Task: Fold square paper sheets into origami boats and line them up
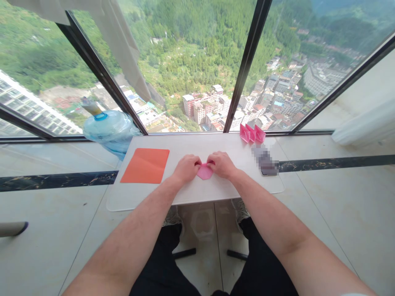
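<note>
A small piece of folded pink paper [205,172] lies in the middle of the white table, its lower corners cut off at a slant. My left hand [187,167] pinches its upper left edge, fingers curled. At the upper right edge my right hand [221,164] pinches the same paper. The fingertips of both hands are partly hidden behind the knuckles. To the left lies a flat orange sheet of paper [145,166], apart from my hands.
Several folded pink paper pieces [252,133] stand at the table's back right. A blurred-out dark object, perhaps a phone [268,164], lies in front of them. Beyond the left back corner is a big blue water bottle [109,127]. Windows [185,53] rise behind the white table [188,194].
</note>
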Demonstrator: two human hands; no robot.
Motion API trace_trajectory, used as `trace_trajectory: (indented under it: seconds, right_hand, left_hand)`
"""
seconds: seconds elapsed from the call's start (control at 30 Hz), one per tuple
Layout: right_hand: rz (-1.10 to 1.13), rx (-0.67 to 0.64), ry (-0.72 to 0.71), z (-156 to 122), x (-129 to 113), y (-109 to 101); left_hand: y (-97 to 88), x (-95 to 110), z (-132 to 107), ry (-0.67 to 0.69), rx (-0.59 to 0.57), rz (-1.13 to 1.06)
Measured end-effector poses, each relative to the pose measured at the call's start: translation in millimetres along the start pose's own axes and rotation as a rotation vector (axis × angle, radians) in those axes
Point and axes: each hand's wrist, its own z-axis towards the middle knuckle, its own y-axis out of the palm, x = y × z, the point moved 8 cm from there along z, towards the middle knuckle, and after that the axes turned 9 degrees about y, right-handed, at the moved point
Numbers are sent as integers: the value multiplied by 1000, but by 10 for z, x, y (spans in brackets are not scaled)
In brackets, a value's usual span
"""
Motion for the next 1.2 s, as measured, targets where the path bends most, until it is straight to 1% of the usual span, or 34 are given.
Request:
trace_trajectory:
  seconds: [0.17,0.4,0.5,0.57,0.67,0.73,0.8,0.87,1.03,1.1,1.2]
  right_hand:
    - [8,34,-47,-52,57,9]
    - [-62,87,-177,-209,66,21]
    - [-67,88,-183,-232,86,25]
    - [-49,85,-166,-228,108,17]
    - [10,71,-107,-199,152,-7]
    - [38,54,-73,-174,160,-20]
    - [36,36,-56,-150,133,-27]
    - [15,27,-44,-125,78,-30]
    - [-28,5,-44,-69,-96,15]
    - [-33,6,-55,-59,-122,39]
    - [-37,22,-79,-70,-88,59]
  left_hand:
    - [-44,-12,-67,67,-1,41]
    - [-56,49,-152,162,-20,143]
    - [-54,59,-172,179,-23,156]
    - [-70,15,-177,158,-11,131]
    - [-125,-160,-168,43,27,60]
    - [-140,-285,-156,-40,16,31]
    - [-138,-346,-139,-73,-12,17]
    - [-140,-343,-124,-70,-24,26]
    - [-125,-252,-114,-27,-33,61]
    - [-112,-239,-119,-12,-43,56]
    - [-108,-238,-142,7,-47,44]
